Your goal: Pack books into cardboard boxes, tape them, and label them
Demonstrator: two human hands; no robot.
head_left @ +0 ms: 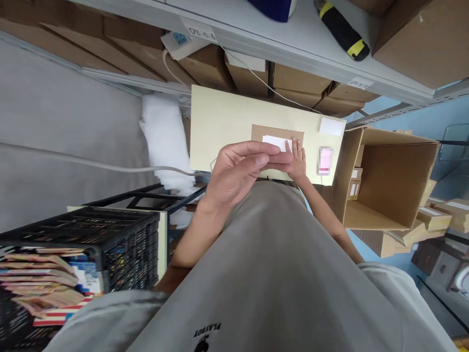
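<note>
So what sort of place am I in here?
Probably a packing station in a small stockroom: cardboard boxes line a metal shelf, a big open carton stands beside the table, and a crate holds colourful packets.

The most legible word is "PLAYBOY" in black letters on the grey shirt (271, 264), nearer the wearer than the table (220, 117). Beyond the table, on the shelf beam (267, 49), a white label (198, 30) carries a number that looks like "1-3-20", though its digits are not sharp. A second white label (360, 83), farther right along that beam, bears a similar code, too blurred to make out. Labels on small cartons (434, 217) to the right of the table are too small to read.
</note>
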